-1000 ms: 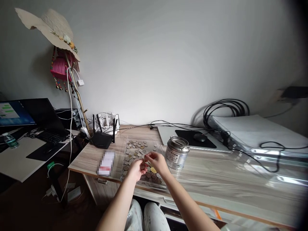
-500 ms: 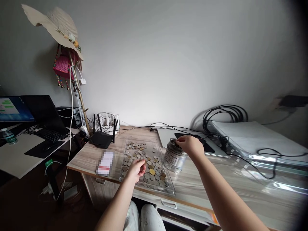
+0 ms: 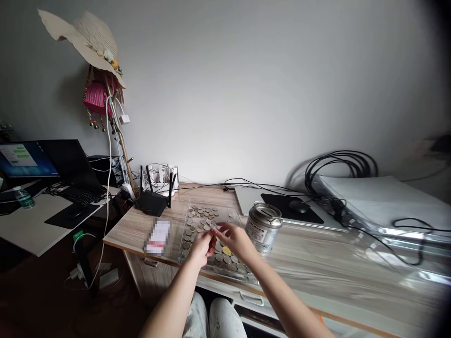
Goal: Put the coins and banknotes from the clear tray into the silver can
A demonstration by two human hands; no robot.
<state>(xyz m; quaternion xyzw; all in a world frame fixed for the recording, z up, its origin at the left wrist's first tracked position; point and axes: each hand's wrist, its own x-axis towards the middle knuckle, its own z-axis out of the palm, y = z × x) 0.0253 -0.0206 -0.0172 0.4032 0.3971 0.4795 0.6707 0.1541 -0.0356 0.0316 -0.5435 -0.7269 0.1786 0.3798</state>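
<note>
A clear tray (image 3: 183, 220) on the wooden desk holds many coins, mostly silver, with a larger gold-coloured one (image 3: 226, 250) near my fingers. Above it, my left hand (image 3: 202, 249) is closed, its fingers curled; whatever is inside is hidden. The fingertips of my right hand (image 3: 235, 238) are pinched together and meet the left thumb and fingertips; anything between them is too small to make out. Just right of the tray stands a metal can (image 3: 262, 230) with a slot in its lid and a wire handle.
A black router (image 3: 151, 203) and a blurred white and red item (image 3: 157, 237) are left of the tray. Behind the can lie a silver laptop (image 3: 243, 199), a black pad with a mouse (image 3: 299, 206) and coiled black cables (image 3: 340, 164).
My right hand has left the can's lid and moved left and down to meet my left hand over the tray. The view has shifted slightly.
</note>
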